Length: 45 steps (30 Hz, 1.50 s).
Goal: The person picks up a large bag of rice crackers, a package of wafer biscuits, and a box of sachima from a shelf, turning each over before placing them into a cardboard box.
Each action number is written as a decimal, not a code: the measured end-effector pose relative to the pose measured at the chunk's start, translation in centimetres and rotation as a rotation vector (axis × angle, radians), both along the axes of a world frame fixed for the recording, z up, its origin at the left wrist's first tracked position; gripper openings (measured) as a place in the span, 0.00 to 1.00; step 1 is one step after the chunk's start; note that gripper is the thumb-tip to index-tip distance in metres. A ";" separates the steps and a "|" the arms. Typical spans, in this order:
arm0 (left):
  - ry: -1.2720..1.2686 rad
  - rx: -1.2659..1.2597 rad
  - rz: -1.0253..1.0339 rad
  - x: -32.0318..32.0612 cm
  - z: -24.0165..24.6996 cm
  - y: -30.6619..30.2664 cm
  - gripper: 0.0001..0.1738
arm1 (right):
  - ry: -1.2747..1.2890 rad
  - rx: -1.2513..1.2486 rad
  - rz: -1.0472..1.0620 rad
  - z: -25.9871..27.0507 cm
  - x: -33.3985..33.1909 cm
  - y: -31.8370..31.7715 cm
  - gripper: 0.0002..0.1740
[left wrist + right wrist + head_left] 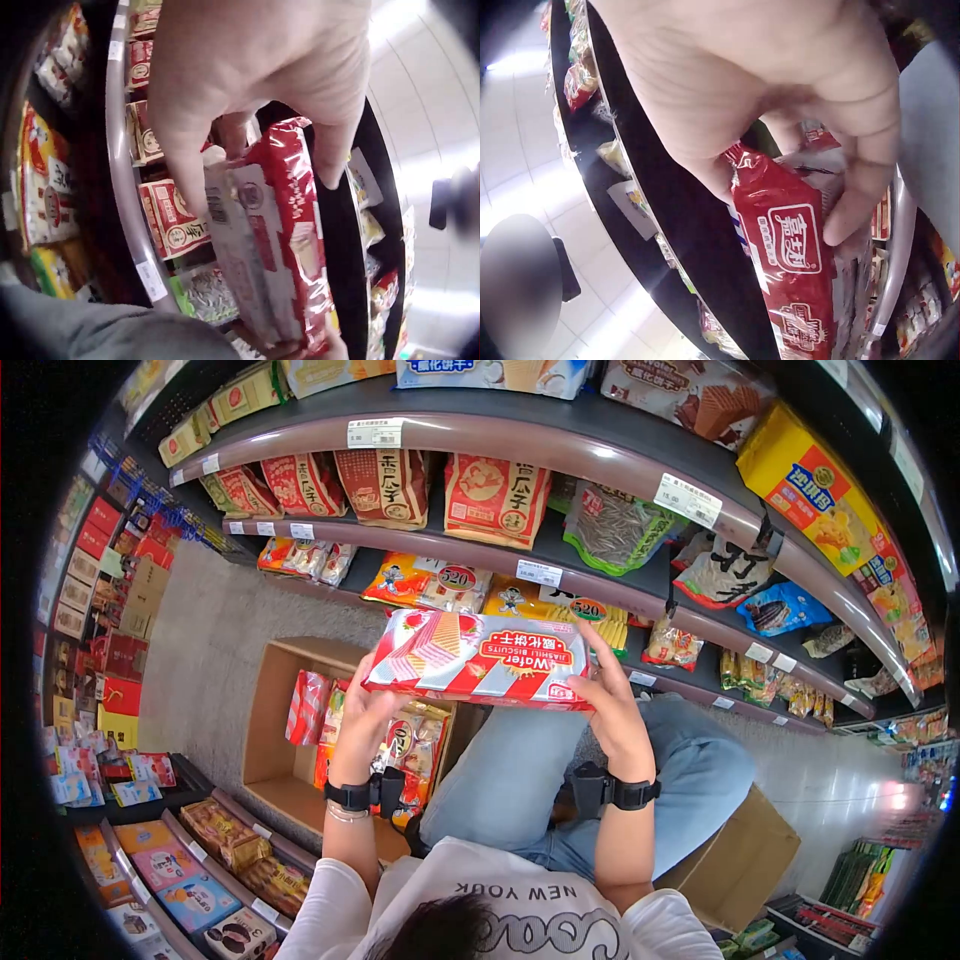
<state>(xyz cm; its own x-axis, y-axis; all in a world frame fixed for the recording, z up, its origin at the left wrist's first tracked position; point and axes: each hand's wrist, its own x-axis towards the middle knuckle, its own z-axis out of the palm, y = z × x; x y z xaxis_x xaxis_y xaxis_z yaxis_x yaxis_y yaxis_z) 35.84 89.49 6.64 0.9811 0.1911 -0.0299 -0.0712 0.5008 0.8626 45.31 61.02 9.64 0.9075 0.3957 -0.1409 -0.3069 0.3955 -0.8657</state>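
A red and white packet of wafer biscuits (480, 658) is held level between both hands in the head view, strawberry picture at its left end. My left hand (368, 710) grips that end; my right hand (612, 705) grips the other, thumb on the near edge. In the left wrist view the packet's red side (296, 232) hangs below the left hand (262, 67), fingers on either side of its end. The right wrist view has the right hand (772, 82) pinching the packet's red end (787, 240).
Curved shelves (600, 445) with snack bags run across the front. An open cardboard box (270, 750) with several packets stands on the floor at the left. Another box (740, 855) is behind the bent knee at the right. More shelves (200, 850) stand at the lower left.
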 end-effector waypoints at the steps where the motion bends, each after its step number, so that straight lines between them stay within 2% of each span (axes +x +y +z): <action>1: -0.025 0.046 -0.045 0.5 0.2 -0.1 0.47 | 0.004 -0.015 0.045 -0.1 0.1 -0.5 0.32; 4: -0.130 0.305 -0.037 1.2 -0.1 -0.3 0.55 | 0.094 0.110 0.082 0.6 -0.2 -1.5 0.29; 5: -0.128 0.283 -0.009 1.7 2.1 -1.4 0.52 | 0.020 0.054 0.078 0.9 -0.4 -1.6 0.36; 8: -0.176 0.409 0.060 2.4 1.5 -0.9 0.44 | -0.042 0.068 0.149 0.8 -0.4 -2.6 0.44; 9: -0.157 0.411 0.061 2.3 0.9 -0.8 0.38 | -0.058 0.021 0.141 0.7 -0.5 -2.8 0.46; 11: -0.084 0.568 0.126 2.3 0.7 -0.5 0.39 | -0.090 -0.077 0.126 0.3 -0.8 -3.2 0.49; 12: -0.047 0.646 0.161 2.3 0.5 -0.5 0.39 | -0.100 -0.043 0.129 -0.2 -0.9 -3.5 0.46; 13: -0.113 0.600 0.259 2.3 0.1 -1.2 0.32 | -0.110 -0.009 0.132 -0.9 -1.1 -3.7 0.42; 14: -0.081 0.557 0.243 2.3 -0.1 -1.4 0.30 | -0.121 0.025 0.136 -0.9 -1.1 -3.7 0.38; 16: -0.014 0.472 0.211 2.2 -0.3 -1.6 0.25 | -0.042 -0.223 0.184 -0.4 -0.9 -4.0 0.34; 17: 0.009 0.486 0.190 2.1 -0.2 -1.8 0.19 | -0.002 -0.346 0.206 -0.1 -0.8 -4.1 0.32; 20: 0.064 0.291 0.182 2.1 -0.5 -2.2 0.18 | 0.043 -0.304 0.159 -0.3 -0.7 -4.0 0.26; 26: 0.076 0.270 0.167 2.1 -0.5 -1.9 0.16 | 0.021 -0.375 0.050 0.5 -0.8 -3.2 0.20; 29: 0.103 0.217 0.159 2.4 -0.2 -1.9 0.16 | -0.096 -0.341 -0.004 -1.0 -0.4 -2.6 0.18; 32: 0.120 0.138 0.144 2.6 0.2 -2.1 0.18 | -0.197 -0.404 -0.011 -1.5 -0.3 -2.6 0.19; 35: 0.187 0.039 0.147 2.6 0.3 -2.0 0.22 | -0.341 -0.337 -0.097 -1.9 0.0 -1.7 0.24; 38: 0.230 -0.073 0.140 2.5 -0.2 -2.4 0.24 | -0.269 -0.156 -0.065 -0.4 -0.1 -0.7 0.32; 41: 0.247 -0.169 0.113 2.5 0.2 -3.7 0.27 | -0.143 0.152 -0.241 -0.3 -0.6 2.5 0.41; 44: 0.198 -0.212 0.031 2.5 -0.9 -5.0 0.29 | -0.114 0.198 -0.274 -0.4 -0.6 5.1 0.42; 45: 0.175 -0.221 -0.036 2.4 -1.1 -5.2 0.30 | -0.103 0.157 -0.248 -0.4 -0.5 5.7 0.40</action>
